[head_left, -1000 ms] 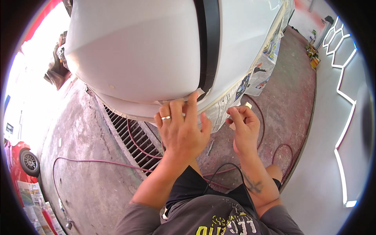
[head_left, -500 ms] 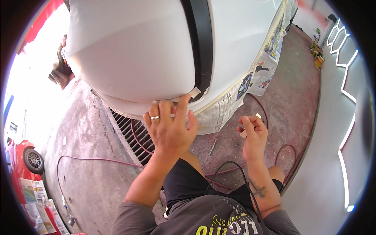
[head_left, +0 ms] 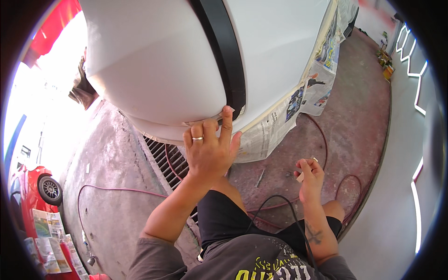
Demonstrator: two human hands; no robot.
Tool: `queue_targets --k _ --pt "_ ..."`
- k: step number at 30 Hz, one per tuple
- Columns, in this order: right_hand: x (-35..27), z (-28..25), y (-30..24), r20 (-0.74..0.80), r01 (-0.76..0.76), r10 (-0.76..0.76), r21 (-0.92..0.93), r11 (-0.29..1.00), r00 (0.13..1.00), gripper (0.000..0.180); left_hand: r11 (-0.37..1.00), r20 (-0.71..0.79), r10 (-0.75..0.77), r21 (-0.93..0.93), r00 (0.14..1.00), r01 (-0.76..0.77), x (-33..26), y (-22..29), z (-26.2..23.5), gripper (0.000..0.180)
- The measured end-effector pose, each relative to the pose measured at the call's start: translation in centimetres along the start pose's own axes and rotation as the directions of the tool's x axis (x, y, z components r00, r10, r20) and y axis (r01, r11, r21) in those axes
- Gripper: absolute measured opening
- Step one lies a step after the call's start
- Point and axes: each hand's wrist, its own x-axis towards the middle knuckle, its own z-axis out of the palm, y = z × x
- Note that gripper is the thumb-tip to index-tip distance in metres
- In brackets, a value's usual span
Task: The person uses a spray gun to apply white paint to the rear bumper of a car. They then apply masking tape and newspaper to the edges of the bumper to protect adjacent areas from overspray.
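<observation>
A large white car body panel [head_left: 154,70] stands before me, with a curved black trim strip [head_left: 224,51] running down it. My left hand [head_left: 207,144] rests at the panel's lower edge, index finger stretched onto a small pale piece of tape [head_left: 232,110] at the strip's lower end. Its other fingers are bent but apart, and it wears a ring. Off to the right, away from the car, my right hand [head_left: 311,179] pinches a small cream piece of masking tape [head_left: 300,178] between thumb and fingers.
Taped newspaper [head_left: 270,130] skirts the panel's right and lower edges. Below lies a floor grate [head_left: 163,158]. Red hoses [head_left: 126,190] snake over the concrete, and a black cable [head_left: 270,198] loops by my lap. A red car [head_left: 32,191] stands left; a grey wall [head_left: 396,163] rises right.
My view has shifted slightly. The left index finger has slid a little up onto the tape at the strip's end. My right hand has drawn lower, farther from the panel, keeping its pinch.
</observation>
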Motion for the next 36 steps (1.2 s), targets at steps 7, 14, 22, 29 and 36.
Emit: queue_targets --k 7,14,22,29,36 --pt "0.0 -1.1 0.7 0.013 -0.036 0.036 0.045 0.998 0.999 0.01 0.989 -0.106 0.134 0.08 0.985 -0.126 -1.2 -1.9 0.5 0.062" --pt "0.0 -1.9 1.5 0.037 -0.052 0.049 0.08 0.995 0.998 0.01 0.965 -0.056 0.225 0.153 0.973 -0.215 -1.0 -3.7 0.5 0.059" --pt "0.1 -2.9 2.0 0.02 -0.079 0.078 0.109 0.991 0.997 0.012 0.945 -0.076 0.307 0.145 0.949 -0.294 0.0 -5.2 0.3 0.054" --pt "1.0 -6.0 5.6 0.044 -0.115 0.112 0.079 0.99 0.993 0.01 0.943 -0.04 0.309 0.144 0.95 -0.3 1.5 -4.0 -0.5 0.05" --pt "-0.3 -6.1 6.0 0.217 0.162 0.016 -0.774 0.612 0.976 0.058 0.989 -0.057 0.055 -0.131 0.997 -0.062 -0.6 -0.6 -3.2 0.05"
